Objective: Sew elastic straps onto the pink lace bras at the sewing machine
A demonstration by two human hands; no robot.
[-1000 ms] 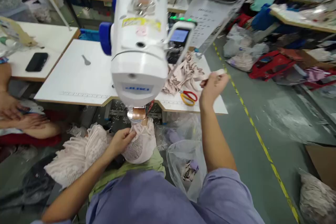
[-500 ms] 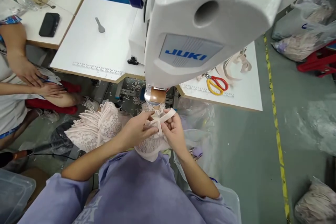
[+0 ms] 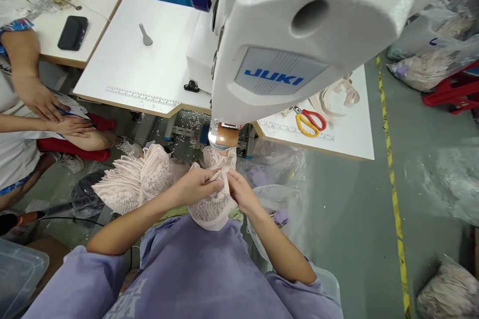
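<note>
A pale pink lace bra (image 3: 210,209) lies over my lap, its upper end running up below the head of the white sewing machine (image 3: 277,35). My left hand (image 3: 200,184) is closed on the bra's edge, thumb against the fingers. My right hand (image 3: 240,190) pinches a narrow pale strap (image 3: 225,177) of the same bra, close to the left fingertips. The strap loops up between both hands. Parts of the fingertips are hidden by the fabric. Left of my left hand rests a stack of similar lace bras (image 3: 136,179).
Scissors with red and yellow handles (image 3: 310,122) lie on the right tabletop (image 3: 355,134) near pale fabric strips (image 3: 337,97). A grey tool (image 3: 145,35) lies on the left tabletop (image 3: 112,65). A seated person's hands (image 3: 63,117) rest at far left. Plastic bags (image 3: 426,65) stand right.
My right hand has moved down and inward, and the strap it held out to the right now loops nearer the left hand. The view has shifted slightly.
</note>
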